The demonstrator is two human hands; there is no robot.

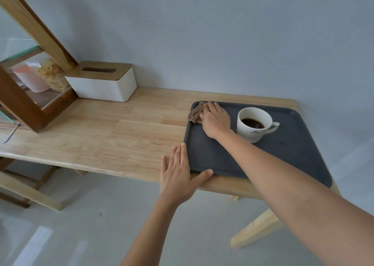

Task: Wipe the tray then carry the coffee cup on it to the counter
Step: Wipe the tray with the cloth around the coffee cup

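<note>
A dark grey tray lies at the right end of a wooden table. On it stands a white coffee cup with dark coffee inside, its handle pointing right. My right hand presses flat on a brown cloth at the tray's far left corner, just left of the cup. My left hand rests with spread fingers against the tray's near left corner, thumb along its front rim, holding nothing.
The wooden table carries a white tissue box with a wooden lid at the back left. A wood-framed glass case holding food bags stands at far left. A metal utensil lies near the left edge. A grey wall runs behind.
</note>
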